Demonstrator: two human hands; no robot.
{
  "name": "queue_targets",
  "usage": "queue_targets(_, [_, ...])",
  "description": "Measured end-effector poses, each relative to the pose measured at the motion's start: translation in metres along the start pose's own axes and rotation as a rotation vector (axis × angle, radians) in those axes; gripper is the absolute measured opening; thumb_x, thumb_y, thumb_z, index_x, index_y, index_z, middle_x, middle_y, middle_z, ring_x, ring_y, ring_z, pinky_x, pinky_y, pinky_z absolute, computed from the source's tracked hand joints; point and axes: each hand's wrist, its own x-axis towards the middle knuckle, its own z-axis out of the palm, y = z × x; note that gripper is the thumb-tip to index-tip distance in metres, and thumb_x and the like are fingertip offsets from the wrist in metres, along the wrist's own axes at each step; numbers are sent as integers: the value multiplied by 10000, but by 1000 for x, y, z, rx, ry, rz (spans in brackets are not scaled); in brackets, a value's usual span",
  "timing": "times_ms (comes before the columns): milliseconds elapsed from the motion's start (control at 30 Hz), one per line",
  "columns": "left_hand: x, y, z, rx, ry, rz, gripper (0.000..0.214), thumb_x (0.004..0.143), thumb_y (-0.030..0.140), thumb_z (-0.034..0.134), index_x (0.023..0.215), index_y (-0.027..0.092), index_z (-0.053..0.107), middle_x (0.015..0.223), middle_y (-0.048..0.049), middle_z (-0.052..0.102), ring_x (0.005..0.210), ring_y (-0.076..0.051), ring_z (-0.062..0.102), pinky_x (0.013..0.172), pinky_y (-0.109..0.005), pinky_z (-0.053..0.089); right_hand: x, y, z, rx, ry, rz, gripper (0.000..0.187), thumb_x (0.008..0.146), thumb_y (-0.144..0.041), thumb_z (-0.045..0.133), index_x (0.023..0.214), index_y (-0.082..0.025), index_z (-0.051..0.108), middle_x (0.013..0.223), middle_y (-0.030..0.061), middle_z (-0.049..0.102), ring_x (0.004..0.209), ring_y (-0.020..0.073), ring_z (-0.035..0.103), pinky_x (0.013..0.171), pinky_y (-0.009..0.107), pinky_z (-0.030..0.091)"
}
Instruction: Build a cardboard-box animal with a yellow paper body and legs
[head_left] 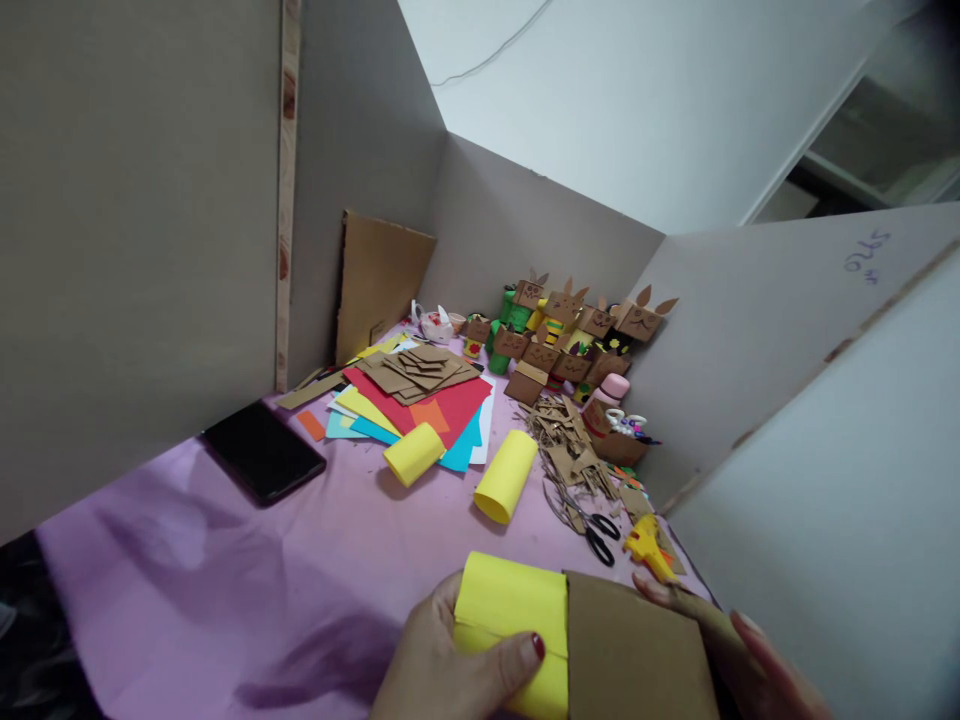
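My left hand [442,665] is closed round a yellow paper roll [510,610] at the bottom of the view, thumb across its front. A brown cardboard piece [637,655] lies against the roll's right side, and my right hand [757,655] grips that cardboard from the right, fingers along its edge. Two more yellow paper rolls [414,453] [507,476] lie on the purple table cloth [225,590] beyond my hands.
A stack of coloured paper sheets [442,410] with brown cardboard cut-outs [420,372] lies mid-table. Cardboard animal figures [577,335] stand at the back. Scissors [596,535], a yellow glue gun [649,548], cardboard scraps [570,440] and a black phone [262,452] lie about. Grey partition walls [135,250] enclose the table.
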Motion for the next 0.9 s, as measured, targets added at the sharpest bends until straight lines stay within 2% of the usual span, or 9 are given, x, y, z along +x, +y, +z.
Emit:
queue_targets(133, [1,-2,-2,40,12,15,492,590,370,867,962,142,639,946,-137,766,885,-291,717,716,-328,543,8,-9,-1,-71,-59,2,878,805,-329,718,1489,-436,178,1354,10,606,1261,296,507,937,347,556])
queue_targets(300, [1,-4,-2,9,10,12,509,569,362,881,955,151,625,934,-126,768,875,-284,717,770,-354,540,8,-9,-3,-38,-41,-17,823,889,-163,597,1471,-505,125,1399,-62,556,1254,225,516,940,271,545])
queue_targets(400, [1,-3,1,1,9,19,511,580,384,877,955,157,615,937,-121,765,872,-283,714,806,-381,537,-1,1,-3,37,-25,2,835,830,-291,691,1469,-482,189,1436,-46,509,1247,264,526,977,342,530])
queue_targets(467, [0,0,2,17,15,28,533,593,442,859,974,160,615,969,-118,758,892,-284,707,826,-387,532,-8,12,-5,67,-14,48,870,783,-357,737,1471,-463,214,1421,-28,529,1246,281,525,973,360,532])
queue_targets(533, [-1,3,3,19,17,26,578,591,510,838,1003,169,620,1010,-111,749,930,-282,695,854,-380,520,-13,23,-6,93,32,101,780,828,-352,690,1466,-448,251,1352,-27,602,1186,244,589,894,290,574])
queue_targets(633, [-3,7,2,-5,14,-1,635,585,576,809,1056,189,630,1068,-101,732,984,-281,672,870,-361,507,-18,37,-8,137,107,143,589,936,-288,536,1445,-461,296,1204,-58,705,991,167,709,727,195,607])
queue_targets(767, [-5,11,-2,10,-4,-32,660,626,613,759,1124,198,637,1126,-108,710,1006,-292,650,803,-344,516,-19,41,-7,179,144,198,535,924,-264,554,1395,-465,399,1140,-30,737,922,194,734,712,229,617])
queue_targets(900, [-6,11,-2,-18,-77,-46,670,640,602,755,1152,186,640,1107,-105,716,985,-281,657,838,-345,499,-14,34,-6,201,237,267,353,948,-279,502,1238,-463,584,1024,-18,773,809,208,755,611,241,627])
